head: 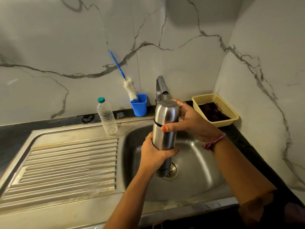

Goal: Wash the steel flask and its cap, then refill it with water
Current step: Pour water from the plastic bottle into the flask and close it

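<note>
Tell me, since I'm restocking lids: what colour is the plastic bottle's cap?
Teal green; the plastic bottle's cap shows clearly in the head view.

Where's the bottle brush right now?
In the head view, the bottle brush stands bristles-down in the blue cup against the marble wall, left of the tap, between it and the plastic bottle.

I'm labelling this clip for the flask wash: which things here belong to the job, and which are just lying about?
For the job: steel flask, its cap, left hand, right hand, tap, sink, bottle brush.

Lying about: plastic bottle, blue holder, yellow basket.
</note>
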Available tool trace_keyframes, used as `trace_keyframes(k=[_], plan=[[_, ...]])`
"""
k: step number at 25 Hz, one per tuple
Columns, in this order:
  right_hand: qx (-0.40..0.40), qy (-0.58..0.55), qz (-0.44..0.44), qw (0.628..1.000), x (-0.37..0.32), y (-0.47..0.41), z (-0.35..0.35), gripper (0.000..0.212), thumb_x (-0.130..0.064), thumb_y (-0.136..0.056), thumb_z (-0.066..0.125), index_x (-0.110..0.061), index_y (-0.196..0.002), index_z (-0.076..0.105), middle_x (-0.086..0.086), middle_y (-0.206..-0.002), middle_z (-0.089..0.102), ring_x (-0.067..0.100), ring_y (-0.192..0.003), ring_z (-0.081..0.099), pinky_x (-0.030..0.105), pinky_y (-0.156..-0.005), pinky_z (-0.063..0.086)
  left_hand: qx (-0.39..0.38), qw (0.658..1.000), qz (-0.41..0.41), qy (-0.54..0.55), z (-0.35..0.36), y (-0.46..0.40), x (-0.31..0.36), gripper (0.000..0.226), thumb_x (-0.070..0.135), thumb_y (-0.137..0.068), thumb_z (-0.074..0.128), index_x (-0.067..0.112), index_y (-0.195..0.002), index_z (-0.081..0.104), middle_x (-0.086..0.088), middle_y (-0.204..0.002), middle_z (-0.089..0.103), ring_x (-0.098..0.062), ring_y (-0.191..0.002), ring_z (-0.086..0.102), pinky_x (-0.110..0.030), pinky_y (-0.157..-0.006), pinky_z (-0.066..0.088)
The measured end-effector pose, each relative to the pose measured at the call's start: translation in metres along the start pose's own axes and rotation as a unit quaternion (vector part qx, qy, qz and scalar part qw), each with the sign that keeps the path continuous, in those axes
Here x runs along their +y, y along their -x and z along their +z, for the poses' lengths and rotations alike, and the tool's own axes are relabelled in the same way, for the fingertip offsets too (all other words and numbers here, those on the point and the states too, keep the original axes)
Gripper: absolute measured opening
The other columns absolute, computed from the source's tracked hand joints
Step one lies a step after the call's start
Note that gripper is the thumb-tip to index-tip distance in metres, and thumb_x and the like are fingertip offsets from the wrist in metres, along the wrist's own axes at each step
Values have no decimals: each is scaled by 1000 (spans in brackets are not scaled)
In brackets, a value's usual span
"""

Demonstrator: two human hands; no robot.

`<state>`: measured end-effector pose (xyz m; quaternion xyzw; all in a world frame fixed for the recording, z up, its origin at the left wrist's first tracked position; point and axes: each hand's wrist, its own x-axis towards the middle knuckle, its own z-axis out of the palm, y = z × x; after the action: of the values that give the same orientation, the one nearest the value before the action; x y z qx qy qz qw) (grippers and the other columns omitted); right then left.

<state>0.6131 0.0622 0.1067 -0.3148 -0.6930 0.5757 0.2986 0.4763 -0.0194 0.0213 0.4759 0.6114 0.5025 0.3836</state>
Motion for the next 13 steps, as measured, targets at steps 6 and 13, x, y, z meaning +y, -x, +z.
trace_keyframes(k=[6,13], plan=[[-82,-26,34,996,5,3,-16,81,-16,-63,82,-17,-134,44,3,-128,60,19,-121,56,39,-101,45,0,1000,13,-13,3,-1,-4,70,17,-57,93,25,-114,53,6,-104,63,-9,-92,64,-20,-74,55],[179,-27,32,983,11,7,31,70,-25,-56,88,-23,-115,51,-2,-107,64,13,-95,64,21,-72,56,29,1000,-2,1,8,-1,-9,68,21,-54,92,24,-110,54,1,-103,65,-14,-91,66,-27,-74,59]])
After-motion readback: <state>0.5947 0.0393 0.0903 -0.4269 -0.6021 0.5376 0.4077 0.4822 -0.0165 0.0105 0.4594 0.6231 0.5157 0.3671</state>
